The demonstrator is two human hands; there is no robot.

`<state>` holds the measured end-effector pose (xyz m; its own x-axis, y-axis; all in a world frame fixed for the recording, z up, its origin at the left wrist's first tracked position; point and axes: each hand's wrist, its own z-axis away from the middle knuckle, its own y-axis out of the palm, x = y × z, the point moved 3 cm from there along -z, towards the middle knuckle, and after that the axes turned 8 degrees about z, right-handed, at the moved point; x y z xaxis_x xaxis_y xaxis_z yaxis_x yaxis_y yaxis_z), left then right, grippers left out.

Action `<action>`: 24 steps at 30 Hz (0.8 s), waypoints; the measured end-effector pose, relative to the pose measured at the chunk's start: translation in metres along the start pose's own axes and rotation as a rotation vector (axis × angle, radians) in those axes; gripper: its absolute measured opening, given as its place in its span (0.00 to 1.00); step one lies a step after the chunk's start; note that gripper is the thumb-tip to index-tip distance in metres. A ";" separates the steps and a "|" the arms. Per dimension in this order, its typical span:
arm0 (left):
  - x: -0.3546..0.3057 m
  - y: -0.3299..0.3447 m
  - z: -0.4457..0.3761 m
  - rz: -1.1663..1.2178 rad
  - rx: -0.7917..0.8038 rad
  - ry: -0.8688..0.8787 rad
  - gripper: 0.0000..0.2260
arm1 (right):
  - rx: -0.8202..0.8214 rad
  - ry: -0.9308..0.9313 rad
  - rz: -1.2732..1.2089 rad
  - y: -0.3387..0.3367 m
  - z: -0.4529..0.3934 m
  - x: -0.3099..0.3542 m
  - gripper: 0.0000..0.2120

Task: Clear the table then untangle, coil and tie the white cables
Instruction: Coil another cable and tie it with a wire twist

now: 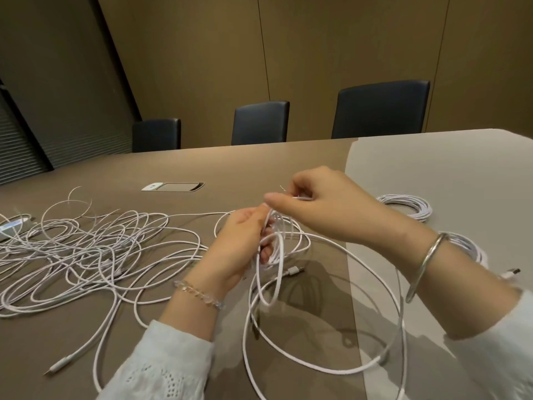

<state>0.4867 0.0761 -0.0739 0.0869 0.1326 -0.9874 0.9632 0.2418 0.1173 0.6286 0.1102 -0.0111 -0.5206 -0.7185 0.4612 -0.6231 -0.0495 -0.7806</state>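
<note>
Cables: head view. Your left hand [245,241] grips a small coil [275,243] above the table [259,166], its loops hanging below your fist. Your right hand [314,194] pinches a thin tie [301,198] just above that coil. A tangle [95,249] lies left; two finished coils [409,206] lie right.

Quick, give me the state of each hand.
Left hand: grips the coiled white cable.
Right hand: pinches a thin twist tie above the coil.
</note>
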 end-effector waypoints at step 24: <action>-0.009 -0.002 0.010 0.367 0.248 -0.446 0.17 | -0.103 -0.254 0.300 0.003 -0.005 -0.019 0.13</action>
<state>0.4866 0.0652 -0.0663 0.4696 -0.2618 -0.8432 0.8760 0.0193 0.4819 0.6341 0.1273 -0.0201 -0.5356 -0.8396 0.0904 -0.5273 0.2489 -0.8124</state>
